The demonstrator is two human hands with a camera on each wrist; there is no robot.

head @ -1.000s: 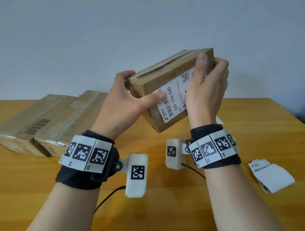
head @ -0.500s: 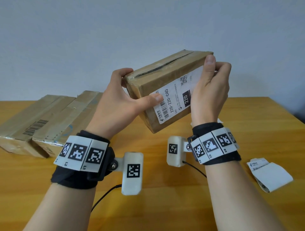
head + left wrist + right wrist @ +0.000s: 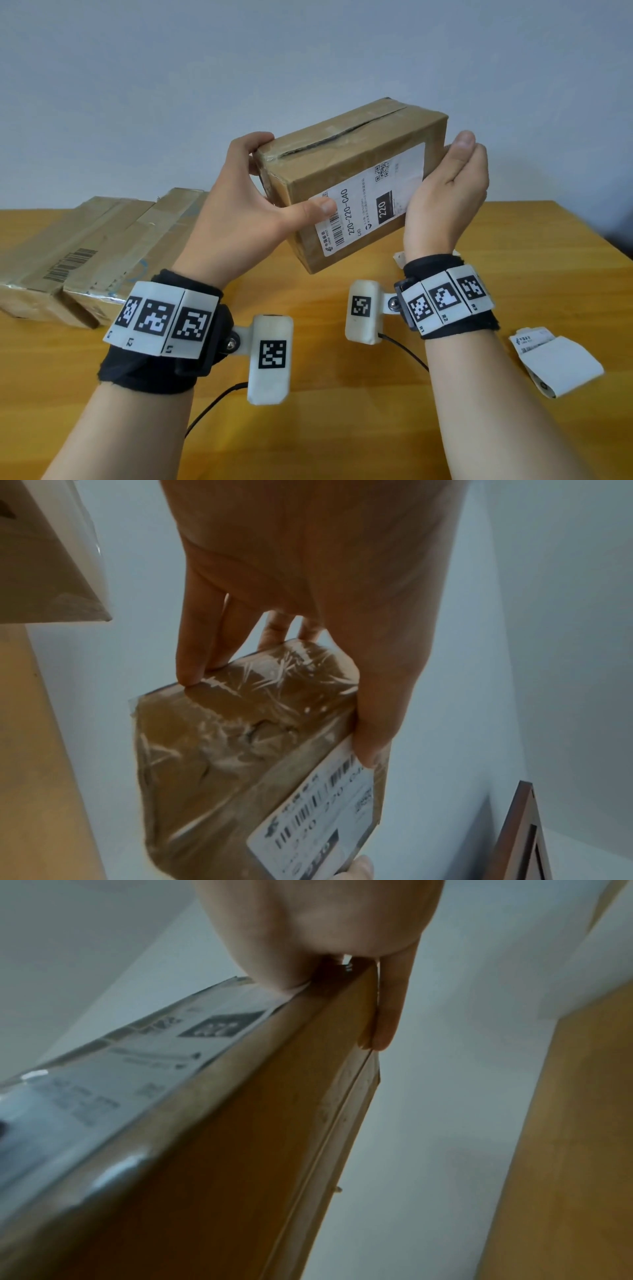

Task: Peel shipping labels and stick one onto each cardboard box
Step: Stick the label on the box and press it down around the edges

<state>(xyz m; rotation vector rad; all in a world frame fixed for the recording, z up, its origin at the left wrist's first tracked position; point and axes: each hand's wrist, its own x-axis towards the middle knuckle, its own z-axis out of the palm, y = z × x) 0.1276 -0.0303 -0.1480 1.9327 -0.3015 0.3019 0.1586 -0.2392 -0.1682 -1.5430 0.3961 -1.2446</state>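
A taped cardboard box point(image 3: 346, 154) is held in the air over the table, with a white shipping label point(image 3: 370, 202) stuck on the face turned to me. My left hand point(image 3: 291, 174) grips its left end, thumb on the label's lower-left corner and fingers over the top edge. My right hand point(image 3: 452, 154) holds the right end, thumb upright at the label's right edge, fingers hidden behind. The left wrist view shows the box point(image 3: 240, 737), the label point(image 3: 318, 818) and my left hand point(image 3: 281, 712) clamping it. The right wrist view shows the box point(image 3: 240, 1150) pinched by my right hand point(image 3: 329, 1004).
Two flat cardboard boxes point(image 3: 85, 253) lie side by side at the table's far left. A curled white strip of label backing point(image 3: 558, 363) lies at the right, and a white scrap point(image 3: 399, 258) shows behind my right wrist. The wooden table point(image 3: 342, 428) ends at a pale wall.
My right hand has slid rightward across the label, from covering its middle to the box's right end. More of the label shows. The left hand keeps its grip.
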